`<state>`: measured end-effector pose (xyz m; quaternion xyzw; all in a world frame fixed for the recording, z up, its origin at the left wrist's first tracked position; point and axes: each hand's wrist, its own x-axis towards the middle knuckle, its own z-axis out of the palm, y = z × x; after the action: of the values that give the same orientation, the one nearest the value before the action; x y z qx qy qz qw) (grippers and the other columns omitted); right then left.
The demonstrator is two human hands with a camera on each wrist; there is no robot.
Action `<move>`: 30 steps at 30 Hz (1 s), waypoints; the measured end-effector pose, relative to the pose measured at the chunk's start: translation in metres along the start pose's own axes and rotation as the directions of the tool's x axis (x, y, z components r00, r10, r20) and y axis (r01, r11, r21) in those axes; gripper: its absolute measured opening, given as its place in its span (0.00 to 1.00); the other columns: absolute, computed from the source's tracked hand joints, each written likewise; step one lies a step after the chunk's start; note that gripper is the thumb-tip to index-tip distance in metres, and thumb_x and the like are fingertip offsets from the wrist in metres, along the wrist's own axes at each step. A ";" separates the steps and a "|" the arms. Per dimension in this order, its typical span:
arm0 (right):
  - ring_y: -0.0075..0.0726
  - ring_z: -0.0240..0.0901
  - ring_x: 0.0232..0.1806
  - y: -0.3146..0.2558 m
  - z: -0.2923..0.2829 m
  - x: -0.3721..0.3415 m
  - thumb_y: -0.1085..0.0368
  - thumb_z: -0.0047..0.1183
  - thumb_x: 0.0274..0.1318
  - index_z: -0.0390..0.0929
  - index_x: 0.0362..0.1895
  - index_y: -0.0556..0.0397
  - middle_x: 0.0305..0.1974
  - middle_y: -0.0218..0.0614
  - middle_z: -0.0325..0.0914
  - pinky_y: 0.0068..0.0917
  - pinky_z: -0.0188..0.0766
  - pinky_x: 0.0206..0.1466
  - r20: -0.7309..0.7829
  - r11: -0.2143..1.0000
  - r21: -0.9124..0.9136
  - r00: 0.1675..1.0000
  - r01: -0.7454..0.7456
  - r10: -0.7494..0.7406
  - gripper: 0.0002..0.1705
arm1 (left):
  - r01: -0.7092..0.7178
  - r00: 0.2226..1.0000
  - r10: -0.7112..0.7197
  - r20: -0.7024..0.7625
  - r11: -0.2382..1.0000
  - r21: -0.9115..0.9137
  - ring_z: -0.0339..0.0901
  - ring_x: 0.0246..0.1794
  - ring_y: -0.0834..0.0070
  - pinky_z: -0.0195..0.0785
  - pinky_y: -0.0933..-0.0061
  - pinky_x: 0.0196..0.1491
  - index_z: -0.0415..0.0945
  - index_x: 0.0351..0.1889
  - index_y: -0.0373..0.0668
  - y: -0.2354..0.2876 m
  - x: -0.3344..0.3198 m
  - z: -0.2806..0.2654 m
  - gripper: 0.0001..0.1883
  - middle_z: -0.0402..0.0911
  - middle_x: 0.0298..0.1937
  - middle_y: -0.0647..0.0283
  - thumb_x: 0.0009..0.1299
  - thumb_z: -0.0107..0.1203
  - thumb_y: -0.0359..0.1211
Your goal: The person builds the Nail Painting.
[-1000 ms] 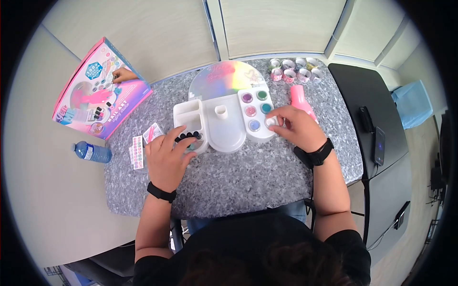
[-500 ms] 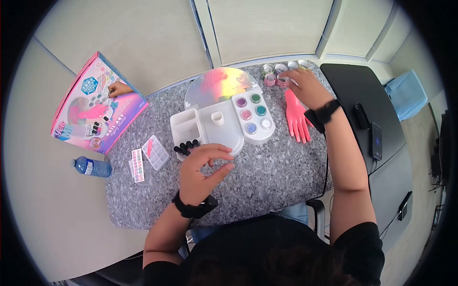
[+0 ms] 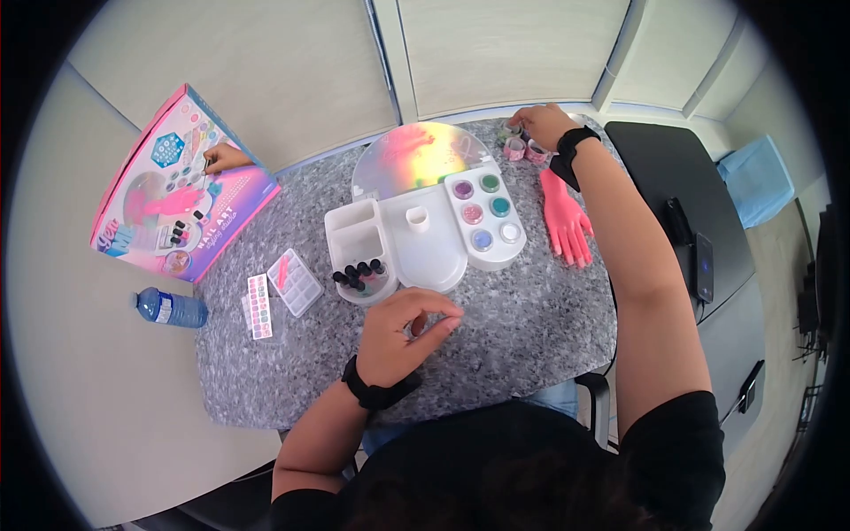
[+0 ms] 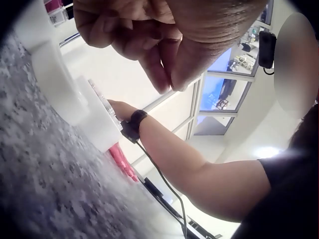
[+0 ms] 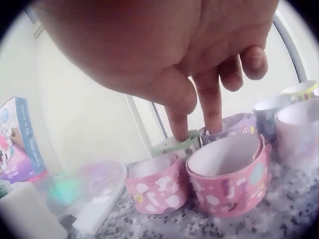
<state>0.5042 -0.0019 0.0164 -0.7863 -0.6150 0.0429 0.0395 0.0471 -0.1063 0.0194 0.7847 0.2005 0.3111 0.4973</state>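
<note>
At the table's back right, my right hand (image 3: 544, 126) reaches down to a cluster of patterned rolls. The right wrist view shows my right hand (image 5: 174, 50) with one fingertip inside a green roll (image 5: 170, 145) and another inside a purple roll (image 5: 245, 125); two pink rolls (image 5: 158, 188) stand in front. My left hand (image 3: 400, 338) is loosely bent above the table front, below the white tray (image 3: 427, 265). In the left wrist view the thumb and a fingertip of my left hand (image 4: 159, 35) come together with nothing visible between them.
A pink model hand (image 3: 565, 219) lies right of the white unit with glitter pots (image 3: 472, 214). Black-capped bottles (image 3: 358, 274) stand in its left section. Farther left are a compartment case (image 3: 301, 290), a sticker sheet (image 3: 258, 308), a water bottle (image 3: 173, 308) and a printed box (image 3: 181, 190).
My right hand has gone from the white pot to the rolls at the back right. My left hand has moved from the black-capped bottles toward the table's front middle.
</note>
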 end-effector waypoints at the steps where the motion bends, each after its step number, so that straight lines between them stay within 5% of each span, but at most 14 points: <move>1: 0.54 0.71 0.71 0.000 0.002 0.002 0.65 0.47 0.71 0.87 0.64 0.32 0.62 0.36 0.86 0.47 0.71 0.75 0.012 1.000 -0.002 1.000 -0.015 0.015 0.25 | 0.031 1.000 -0.030 0.006 0.999 -0.013 0.71 0.27 0.84 0.63 0.80 0.31 0.90 0.46 0.45 0.001 -0.001 -0.001 0.08 0.91 0.45 0.67 0.71 0.70 0.27; 5: 0.54 0.73 0.69 -0.003 0.001 -0.001 0.68 0.49 0.67 0.91 0.59 0.36 0.61 0.37 0.87 0.46 0.71 0.75 -0.066 1.000 0.027 0.998 -0.001 0.003 0.23 | 0.074 0.997 -0.073 0.020 0.997 -0.039 0.71 0.28 0.86 0.61 0.81 0.32 0.90 0.46 0.45 0.002 -0.004 -0.004 0.08 0.90 0.44 0.69 0.71 0.69 0.26; 7: 0.56 0.76 0.66 -0.007 -0.011 -0.009 0.71 0.52 0.63 0.92 0.55 0.42 0.58 0.41 0.88 0.45 0.72 0.74 -0.232 0.995 0.031 0.969 0.090 -0.080 0.21 | 0.064 0.998 -0.064 0.010 0.997 -0.036 0.71 0.28 0.86 0.61 0.81 0.32 0.90 0.46 0.45 0.003 -0.003 -0.005 0.08 0.90 0.44 0.69 0.70 0.69 0.26; 9: 0.61 0.81 0.59 -0.027 -0.040 -0.033 0.76 0.49 0.58 0.91 0.54 0.52 0.55 0.55 0.87 0.47 0.74 0.69 -0.333 0.972 0.183 0.940 0.149 -0.081 0.24 | 0.072 0.997 -0.072 -0.003 0.997 -0.029 0.70 0.27 0.86 0.61 0.80 0.32 0.90 0.46 0.45 0.004 -0.002 -0.008 0.08 0.90 0.44 0.69 0.70 0.70 0.26; 10: 0.62 0.82 0.58 -0.029 -0.048 -0.042 0.79 0.45 0.56 0.90 0.53 0.55 0.54 0.58 0.87 0.46 0.74 0.67 -0.369 0.926 0.275 0.918 0.257 -0.145 0.25 | 0.025 1.000 -0.025 -0.019 1.000 0.006 0.70 0.26 0.84 0.62 0.79 0.31 0.90 0.46 0.45 0.004 -0.001 -0.010 0.07 0.90 0.44 0.67 0.70 0.70 0.27; 12: 0.58 0.80 0.59 -0.053 -0.072 -0.084 0.79 0.43 0.58 0.88 0.55 0.58 0.53 0.52 0.88 0.44 0.73 0.69 -0.459 0.872 0.155 0.815 0.465 -0.353 0.26 | 0.016 0.999 -0.015 -0.048 1.000 0.007 0.69 0.26 0.85 0.61 0.79 0.32 0.90 0.45 0.45 0.004 -0.002 -0.010 0.08 0.90 0.44 0.70 0.69 0.70 0.27; 17: 0.57 0.79 0.56 -0.126 -0.080 -0.193 0.84 0.49 0.54 0.88 0.47 0.54 0.49 0.44 0.87 0.45 0.76 0.64 -0.381 0.740 0.183 0.741 0.647 -0.553 0.22 | 0.040 0.997 -0.041 -0.070 0.999 -0.017 0.68 0.26 0.86 0.60 0.80 0.32 0.90 0.45 0.46 0.004 -0.002 -0.009 0.08 0.90 0.45 0.69 0.70 0.69 0.26; 22: 0.49 0.79 0.49 -0.166 -0.030 -0.253 0.75 0.58 0.50 0.90 0.39 0.51 0.40 0.37 0.85 0.45 0.78 0.54 -0.072 0.776 0.228 0.805 0.588 -0.589 0.13 | -0.008 0.996 0.023 -0.087 0.986 0.168 0.71 0.23 0.78 0.65 0.75 0.29 0.90 0.46 0.45 -0.006 0.002 -0.005 0.08 0.90 0.43 0.65 0.70 0.70 0.29; 30: 0.49 0.80 0.48 -0.170 -0.002 -0.275 0.72 0.59 0.54 0.86 0.40 0.50 0.36 0.37 0.82 0.45 0.79 0.50 -0.109 0.779 0.276 0.823 0.564 -0.558 0.09 | 0.020 0.996 -0.043 0.084 0.968 0.250 0.72 0.26 0.76 0.68 0.73 0.33 0.89 0.51 0.46 -0.005 -0.002 0.001 0.11 0.90 0.46 0.65 0.71 0.71 0.30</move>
<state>0.2745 -0.2275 0.0433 -0.5532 -0.8069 0.1122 0.1741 0.0465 -0.1063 0.0135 0.8505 0.2281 0.2404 0.4084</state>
